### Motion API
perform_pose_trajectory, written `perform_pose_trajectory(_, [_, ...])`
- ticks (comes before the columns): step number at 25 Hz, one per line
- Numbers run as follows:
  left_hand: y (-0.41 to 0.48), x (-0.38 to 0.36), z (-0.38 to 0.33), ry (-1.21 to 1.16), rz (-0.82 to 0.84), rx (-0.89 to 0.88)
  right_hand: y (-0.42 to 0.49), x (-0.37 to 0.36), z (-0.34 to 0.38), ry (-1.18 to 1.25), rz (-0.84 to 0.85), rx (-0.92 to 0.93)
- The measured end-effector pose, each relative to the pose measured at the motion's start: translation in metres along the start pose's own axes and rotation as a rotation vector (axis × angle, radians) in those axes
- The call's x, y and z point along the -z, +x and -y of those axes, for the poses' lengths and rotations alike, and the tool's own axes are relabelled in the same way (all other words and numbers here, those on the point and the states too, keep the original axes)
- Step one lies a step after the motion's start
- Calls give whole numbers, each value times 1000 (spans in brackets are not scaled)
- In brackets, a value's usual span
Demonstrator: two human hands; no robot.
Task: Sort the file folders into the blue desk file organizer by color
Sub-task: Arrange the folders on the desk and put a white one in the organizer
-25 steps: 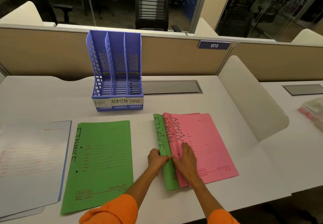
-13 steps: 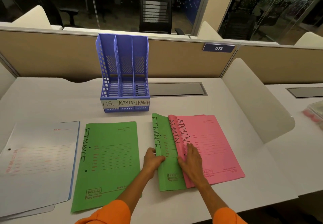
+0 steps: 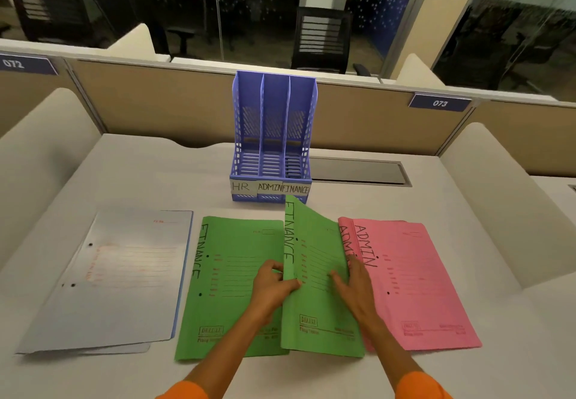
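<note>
The blue desk file organizer [image 3: 271, 136] stands upright at the back of the desk, its three slots labelled HR, ADMIN and FINANCE, all empty. One green FINANCE folder [image 3: 230, 277] lies flat. A second green FINANCE folder [image 3: 314, 261] is tilted up along its left edge, overlapping the first one. My left hand [image 3: 274, 286] pinches that raised edge. My right hand [image 3: 353, 286] rests flat on the same folder, beside the pink ADMIN folders [image 3: 414, 280]. A pale blue folder [image 3: 124, 274] lies at the left.
A tan partition [image 3: 374, 118] runs behind the desk, with white curved dividers [image 3: 498, 199] on both sides. A grey cable hatch [image 3: 355, 171] sits right of the organizer. The desk's front edge is near my forearms.
The second green folder has slid left out from under the pink ones and its left edge has risen over the first green folder. The camera view has shifted left.
</note>
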State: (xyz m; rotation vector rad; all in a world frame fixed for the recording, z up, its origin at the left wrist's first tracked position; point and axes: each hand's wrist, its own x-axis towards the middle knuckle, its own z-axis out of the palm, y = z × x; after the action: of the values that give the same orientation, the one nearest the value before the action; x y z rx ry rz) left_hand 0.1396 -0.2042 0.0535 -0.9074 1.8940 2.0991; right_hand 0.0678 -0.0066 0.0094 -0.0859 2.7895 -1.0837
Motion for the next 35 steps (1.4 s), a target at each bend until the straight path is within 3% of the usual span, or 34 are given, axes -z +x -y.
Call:
perform_pose_trajectory(5, [-12,33,-9,-37,4,-41,3,-27,28,197,-25,-153])
perform_pose_trajectory(9, [-14,65,-12,-67,-16,-36,10,-49,29,371,52,-351])
perform_pose_trajectory(12, [-12,91,-8,-58,-22,-4,7,-62,32,409,54,-374])
perform_pose_trajectory(20, [5,144,24,12,-116,124,-9,-96,58,310,11,-344])
perform_pose_trajectory(27, [13,167,41,413,-192,10,-16,-108,72,174,21,-259])
perform_pose_trajectory(35, [13,168,50,590,-246,-80,-18,-113,74,-52,-4,-260])
